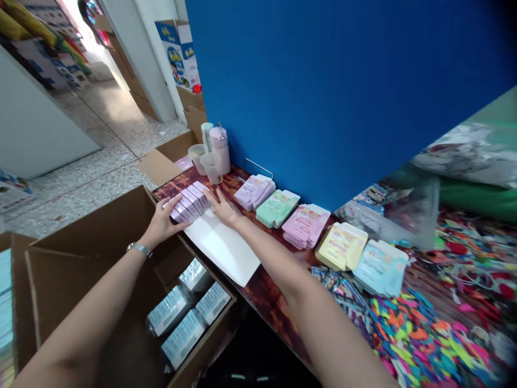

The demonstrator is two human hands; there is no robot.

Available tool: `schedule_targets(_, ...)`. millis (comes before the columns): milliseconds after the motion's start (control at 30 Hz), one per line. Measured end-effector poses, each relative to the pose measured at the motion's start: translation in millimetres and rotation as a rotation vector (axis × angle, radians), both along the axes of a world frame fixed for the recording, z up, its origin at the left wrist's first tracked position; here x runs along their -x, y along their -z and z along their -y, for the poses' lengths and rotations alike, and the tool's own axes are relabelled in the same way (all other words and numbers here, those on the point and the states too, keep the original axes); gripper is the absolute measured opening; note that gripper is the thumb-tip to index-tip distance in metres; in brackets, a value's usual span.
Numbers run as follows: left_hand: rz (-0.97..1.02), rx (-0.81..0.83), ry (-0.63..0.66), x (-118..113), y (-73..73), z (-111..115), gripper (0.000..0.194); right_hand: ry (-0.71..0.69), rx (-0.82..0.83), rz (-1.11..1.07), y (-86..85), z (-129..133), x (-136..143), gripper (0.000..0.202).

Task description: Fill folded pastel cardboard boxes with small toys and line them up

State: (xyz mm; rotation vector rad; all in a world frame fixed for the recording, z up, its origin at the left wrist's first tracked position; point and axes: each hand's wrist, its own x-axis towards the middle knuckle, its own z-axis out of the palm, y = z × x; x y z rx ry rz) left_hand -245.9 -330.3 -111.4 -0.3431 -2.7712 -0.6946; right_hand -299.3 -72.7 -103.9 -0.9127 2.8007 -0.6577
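A row of small lilac boxes (190, 202) stands on the dark patterned table (262, 291), close to its left edge. My left hand (165, 220) grips the row's left end, its thumb along the near side and its fingers over the far side. At the other end, my right hand (225, 209) has its fingers stretched out and spread, with fingertips at the last box. A white sheet (226, 248) lies flat under and beside my right hand.
Flat carton stacks in purple (254, 191), green (278, 208), pink (307, 223), yellow (342, 245) and blue (381, 267) line the blue panel (343, 81). Bottles and plastic cups (212, 166) stand behind. An open cardboard box (92, 226) holds wrapped packs (183, 337). Colourful loose pieces (420, 339) lie right.
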Motion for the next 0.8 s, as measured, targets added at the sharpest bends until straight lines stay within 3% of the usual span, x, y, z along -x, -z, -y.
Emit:
schedule_targets(100, -0.080, 0.072, 0.008, -5, -14.4, -9, 0.097, 0.008, -0.017, -0.162, 2.6, -14, -37, 0.064)
schedule_targets(200, -0.216, 0.192, 0.035, -4, -34.6, -36, 0.067, -0.128, -0.075, -0.205, 9.4, -27, -72, 0.049)
schedule_targets(300, -0.229, 0.264, 0.244, 10, -43.2, -69, 0.047, -0.184, -0.176, -0.146, 20.7, -31, -92, 0.041)
schedule_targets(367, -0.175, 0.284, 0.379, 23, -38.8, -84, 0.043, -0.143, -0.196, -0.119, 28.6, -30, -96, 0.041)
schedule_targets(433, -0.137, 0.294, 0.436, 33, -29.7, -91, 0.045, -0.120, -0.191, -0.098, 35.4, -29, -97, 0.044)
schedule_targets(567, -0.111, 0.316, 0.432, 40, -15.7, -89, 0.050, -0.125, -0.189, -0.057, 44.1, -28, -95, 0.046)
schedule_targets(800, -0.130, 0.386, 0.437, 39, -12.5, -84, 0.052, -0.115, -0.135, -0.064, 44.5, -29, -99, 0.045)
